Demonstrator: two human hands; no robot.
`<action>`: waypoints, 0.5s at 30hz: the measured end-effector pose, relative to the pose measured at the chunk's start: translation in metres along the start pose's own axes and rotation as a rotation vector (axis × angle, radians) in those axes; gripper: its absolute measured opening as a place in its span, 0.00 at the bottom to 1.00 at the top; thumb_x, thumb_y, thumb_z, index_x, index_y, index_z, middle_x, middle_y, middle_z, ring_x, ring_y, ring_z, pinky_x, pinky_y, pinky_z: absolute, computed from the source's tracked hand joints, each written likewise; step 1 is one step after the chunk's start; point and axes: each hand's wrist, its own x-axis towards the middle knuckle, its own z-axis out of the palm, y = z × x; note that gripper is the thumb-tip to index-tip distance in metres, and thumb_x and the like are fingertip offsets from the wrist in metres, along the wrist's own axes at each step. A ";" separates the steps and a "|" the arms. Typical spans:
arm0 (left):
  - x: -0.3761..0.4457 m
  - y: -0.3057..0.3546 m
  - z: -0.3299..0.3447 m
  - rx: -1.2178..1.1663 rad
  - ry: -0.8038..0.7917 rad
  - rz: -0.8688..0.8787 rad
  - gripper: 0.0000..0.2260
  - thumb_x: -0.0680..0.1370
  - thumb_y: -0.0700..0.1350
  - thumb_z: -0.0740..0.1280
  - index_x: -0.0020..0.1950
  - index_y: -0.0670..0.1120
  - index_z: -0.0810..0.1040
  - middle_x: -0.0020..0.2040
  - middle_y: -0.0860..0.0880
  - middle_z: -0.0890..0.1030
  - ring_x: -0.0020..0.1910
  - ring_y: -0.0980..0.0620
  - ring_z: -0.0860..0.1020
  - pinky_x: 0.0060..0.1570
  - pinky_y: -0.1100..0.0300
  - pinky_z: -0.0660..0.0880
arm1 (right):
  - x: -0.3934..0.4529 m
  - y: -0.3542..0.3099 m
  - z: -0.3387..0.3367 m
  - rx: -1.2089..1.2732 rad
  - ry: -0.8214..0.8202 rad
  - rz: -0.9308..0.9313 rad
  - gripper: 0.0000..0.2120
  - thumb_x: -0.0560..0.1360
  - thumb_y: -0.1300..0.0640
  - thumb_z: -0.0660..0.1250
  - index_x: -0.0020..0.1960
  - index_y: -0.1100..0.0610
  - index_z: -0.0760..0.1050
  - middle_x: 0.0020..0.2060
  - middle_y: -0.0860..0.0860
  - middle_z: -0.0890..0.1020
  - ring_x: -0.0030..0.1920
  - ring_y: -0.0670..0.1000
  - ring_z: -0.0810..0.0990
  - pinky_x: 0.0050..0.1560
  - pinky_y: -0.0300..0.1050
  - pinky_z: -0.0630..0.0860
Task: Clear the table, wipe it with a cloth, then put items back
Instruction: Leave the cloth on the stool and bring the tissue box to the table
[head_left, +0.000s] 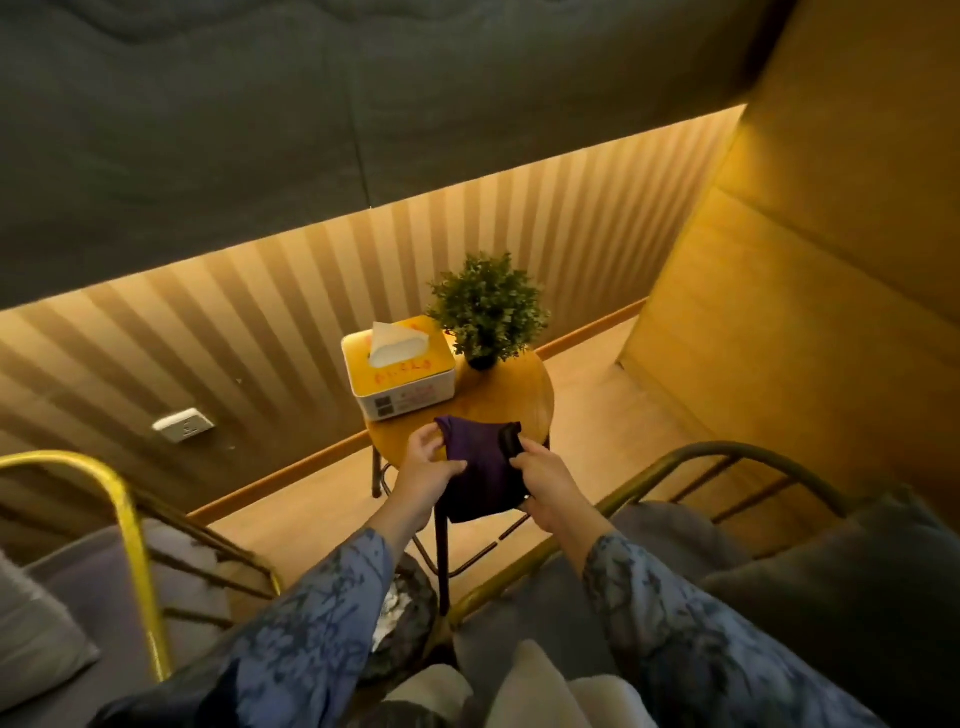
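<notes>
Gripping a dark purple cloth (480, 475) from both sides, the person's hands meet just above the near edge of the small round wooden table (511, 395). The left hand (426, 467) curls its fingers round the cloth's left edge, thumb on top, while the right hand (545, 480) pinches the right edge, where the fabric bunches into a dark fold near the thumb. Between the two hands the cloth hangs slack, its lower part drooping past the table's rim at 6 o'clock; whether any of it touches the tabletop cannot be told. Patterned blue sleeves (322, 618) cover both forearms. On the table, at about 10 o'clock from the hands, sits a white tissue box (402, 376) with a yellow top and one tissue sticking up (the reddish writing on its lid is too blurred to read). A small potted plant (488, 309) stands at 12 o'clock, just beside the box's right corner. The cloth hides the near part of the tabletop and one table leg's upper end. A wall socket (183, 425) shows at 9 o'clock on the striped wall, and cushioned chairs with metal frames (132, 525) flank the table at lower left and lower right, both cut off by the frame edges.
</notes>
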 end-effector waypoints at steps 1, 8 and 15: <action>0.010 0.004 -0.003 -0.002 0.009 -0.001 0.32 0.74 0.32 0.70 0.74 0.47 0.62 0.73 0.45 0.68 0.65 0.48 0.71 0.63 0.48 0.73 | 0.008 -0.005 0.008 -0.030 -0.009 -0.011 0.20 0.81 0.64 0.54 0.69 0.51 0.72 0.59 0.54 0.78 0.54 0.56 0.78 0.44 0.49 0.79; 0.070 0.006 -0.013 -0.009 -0.004 -0.070 0.32 0.78 0.41 0.69 0.77 0.46 0.56 0.76 0.46 0.64 0.72 0.46 0.66 0.63 0.52 0.71 | 0.063 -0.027 0.027 -0.267 0.051 -0.043 0.12 0.82 0.63 0.55 0.59 0.54 0.74 0.49 0.51 0.76 0.49 0.54 0.77 0.42 0.48 0.77; 0.098 -0.006 -0.051 -0.084 0.218 -0.177 0.23 0.78 0.43 0.68 0.71 0.46 0.65 0.66 0.42 0.74 0.63 0.45 0.74 0.63 0.47 0.73 | 0.107 -0.030 0.047 -0.573 0.286 -0.252 0.15 0.78 0.61 0.62 0.64 0.57 0.76 0.61 0.53 0.80 0.63 0.54 0.76 0.65 0.49 0.71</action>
